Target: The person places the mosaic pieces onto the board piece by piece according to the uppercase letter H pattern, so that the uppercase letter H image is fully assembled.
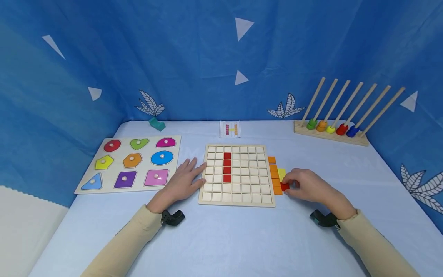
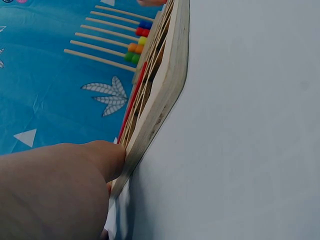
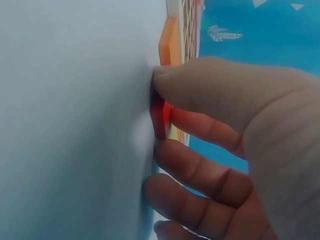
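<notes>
A wooden grid board [image 1: 213, 197] lies flat on the table, with a short column of red square tiles [image 1: 227, 162] in its cells. My left hand [image 1: 183, 181] rests at the board's left edge, fingers spread and fairly straight, the thumb touching the side. To the right of the board, my right hand [image 1: 308, 184] pinches a loose red tile [image 3: 161, 120] between thumb and fingers, close to the tabletop. Orange tiles [image 1: 275, 181] line the board's right edge, and yellow tiles [image 1: 282, 173] lie between them and my right hand, partly hidden by it.
On the left lies a knobbed shape puzzle [image 1: 138, 174]. A small pattern card [image 1: 230, 129] sits behind the board. A rack of wooden pegs with coloured beads [image 1: 330, 134] stands at the back right; a teal block [image 1: 157, 124] is at the back left, near the blue curtain [image 1: 194, 57].
</notes>
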### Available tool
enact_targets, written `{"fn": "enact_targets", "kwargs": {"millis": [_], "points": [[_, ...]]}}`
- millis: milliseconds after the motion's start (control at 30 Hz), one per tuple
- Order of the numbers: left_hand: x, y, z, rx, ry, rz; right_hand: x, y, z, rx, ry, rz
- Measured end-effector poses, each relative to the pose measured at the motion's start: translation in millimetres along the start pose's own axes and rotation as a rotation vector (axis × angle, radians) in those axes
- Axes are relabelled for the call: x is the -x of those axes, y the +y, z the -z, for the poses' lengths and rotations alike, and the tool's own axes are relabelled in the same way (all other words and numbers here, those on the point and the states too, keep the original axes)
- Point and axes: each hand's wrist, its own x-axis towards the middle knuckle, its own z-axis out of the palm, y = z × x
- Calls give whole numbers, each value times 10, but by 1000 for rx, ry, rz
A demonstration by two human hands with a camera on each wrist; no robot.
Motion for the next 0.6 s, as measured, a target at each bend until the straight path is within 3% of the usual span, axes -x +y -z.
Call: {"fn": "enact_targets", "kwargs": {"millis": [600], "points": [[-5, -16, -7, 1, 10, -7, 23, 48, 35, -56, -53, -38]]}}
